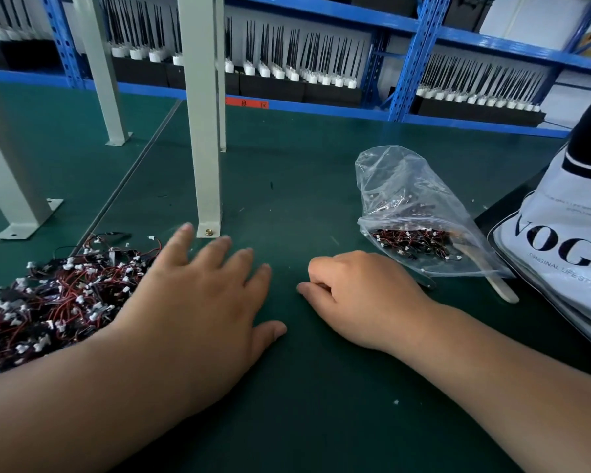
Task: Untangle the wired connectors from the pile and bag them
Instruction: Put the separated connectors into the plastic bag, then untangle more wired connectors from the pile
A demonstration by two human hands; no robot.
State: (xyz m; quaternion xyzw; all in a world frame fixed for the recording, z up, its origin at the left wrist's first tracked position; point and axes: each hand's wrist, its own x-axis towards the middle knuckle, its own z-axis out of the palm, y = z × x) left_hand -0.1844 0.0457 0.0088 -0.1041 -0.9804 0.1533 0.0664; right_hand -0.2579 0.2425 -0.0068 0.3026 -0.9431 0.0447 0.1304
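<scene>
A tangled pile of wired connectors (pixel 48 302), red and black wires with small white plugs, lies on the green mat at the left. My left hand (pixel 198 295) rests flat beside the pile's right edge, fingers spread, holding nothing. My right hand (pixel 359 295) sits in the middle of the mat with its fingers curled under; nothing shows inside it. A clear zip bag (pixel 413 213) lies to the right of that hand, its mouth facing me, with several connectors in its lower part.
A grey metal post (pixel 202 131) is bolted to the green mat (pixel 304 387) just beyond my left fingertips; more posts stand farther left. A white printed tote bag (pixel 560 254) lies at the right edge, a pale stick (pixel 502 291) beside it. Blue shelving with black-wired parts runs along the back.
</scene>
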